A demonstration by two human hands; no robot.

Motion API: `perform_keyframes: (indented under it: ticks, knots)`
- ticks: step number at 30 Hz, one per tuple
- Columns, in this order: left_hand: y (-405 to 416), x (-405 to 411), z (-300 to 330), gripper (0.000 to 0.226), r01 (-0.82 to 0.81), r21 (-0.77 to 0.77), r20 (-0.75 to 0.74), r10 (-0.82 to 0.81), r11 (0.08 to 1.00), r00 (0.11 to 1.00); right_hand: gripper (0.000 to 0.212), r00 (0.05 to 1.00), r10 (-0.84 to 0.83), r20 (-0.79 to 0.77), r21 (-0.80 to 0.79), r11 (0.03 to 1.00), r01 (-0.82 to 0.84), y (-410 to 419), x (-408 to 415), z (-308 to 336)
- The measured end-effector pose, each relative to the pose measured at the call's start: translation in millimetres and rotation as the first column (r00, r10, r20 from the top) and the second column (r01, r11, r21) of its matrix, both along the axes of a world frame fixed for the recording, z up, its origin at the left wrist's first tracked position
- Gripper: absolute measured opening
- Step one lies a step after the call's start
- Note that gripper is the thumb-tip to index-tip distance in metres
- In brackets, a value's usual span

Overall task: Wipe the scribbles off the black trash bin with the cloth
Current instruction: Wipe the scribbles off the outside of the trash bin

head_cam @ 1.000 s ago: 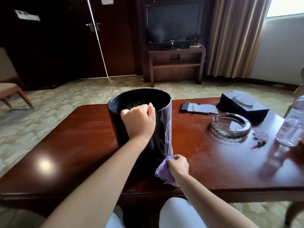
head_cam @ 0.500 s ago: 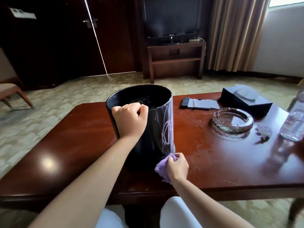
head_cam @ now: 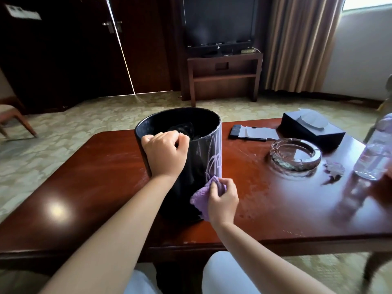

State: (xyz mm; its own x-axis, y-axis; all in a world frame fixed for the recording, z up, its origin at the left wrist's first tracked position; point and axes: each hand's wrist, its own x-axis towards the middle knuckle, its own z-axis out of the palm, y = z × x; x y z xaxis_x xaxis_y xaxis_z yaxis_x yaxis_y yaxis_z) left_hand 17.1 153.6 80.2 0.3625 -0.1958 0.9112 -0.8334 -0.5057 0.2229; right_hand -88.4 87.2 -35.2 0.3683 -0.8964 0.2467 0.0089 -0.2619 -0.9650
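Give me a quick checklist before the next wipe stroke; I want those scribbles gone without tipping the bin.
1. Left hand grips the black trash bin at its rim: ok.
2. Right hand has a grip on the purple cloth: ok.
3. Cloth lies against the bin wall below the scribbles: ok.
4. Scribbles gone: not ok, white lines remain.
5. Bin base flat on the table: cannot tell, arms hide it.
6. Glass ashtray stands apart from the bin: ok.

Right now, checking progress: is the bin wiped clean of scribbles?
No, pale scribbles still show on the bin above the cloth in the right hand.
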Motion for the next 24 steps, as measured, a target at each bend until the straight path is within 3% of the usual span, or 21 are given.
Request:
perform_keyframes:
  ticks: [3, 8, 10, 15, 20, 22, 24]
  knots:
    - [0, 1, -1, 0.035, 0.001, -0.002, 0.011, -0.001, 1.000, 1.000, 0.003, 0.998, 0.016, -0.062, 0.087, 0.996, -0.011, -1, -1, -5]
    - [0, 1, 0, 0.034, -0.007, -0.002, 0.017, 0.007, 1.000, 1.000, 0.006, 0.991, 0.063, 0.117, -0.207, 0.978, -0.038, 3, 3, 21]
    - [0, 1, -1, 0.034, -0.003, 0.002, 0.018, 0.003, 1.000, 1.000, 0.006, 0.993, 0.067, 0.094, -0.171, 0.984, -0.050, 4, 4, 19]
    - [1, -1, 1, 0.034, 0.002, 0.002, 0.022, -0.002, 1.000, 1.000, 0.003, 0.987, 0.045, -0.156, 0.149, 0.989, -0.022, -8, -2, -8]
    - [1, 0, 0, 0.033, -0.005, 0.002, 0.023, 0.005, 1.000, 1.000, 0.008, 0.995, -0.002, 0.100, -0.084, 0.996, 0.010, -8, 4, 35]
    - [0, 0, 0, 0.033, -0.005, -0.006, 0.018, 0.005, 1.000, 1.000, 0.007, 0.991, -0.021, 0.130, -0.080, 0.996, 0.031, -5, 7, 38]
    - [0, 0, 0, 0.033, -0.001, -0.009, 0.017, 0.001, 1.000, 1.000, 0.007, 0.997, -0.041, 0.059, 0.022, 0.999, 0.040, -2, 6, 16]
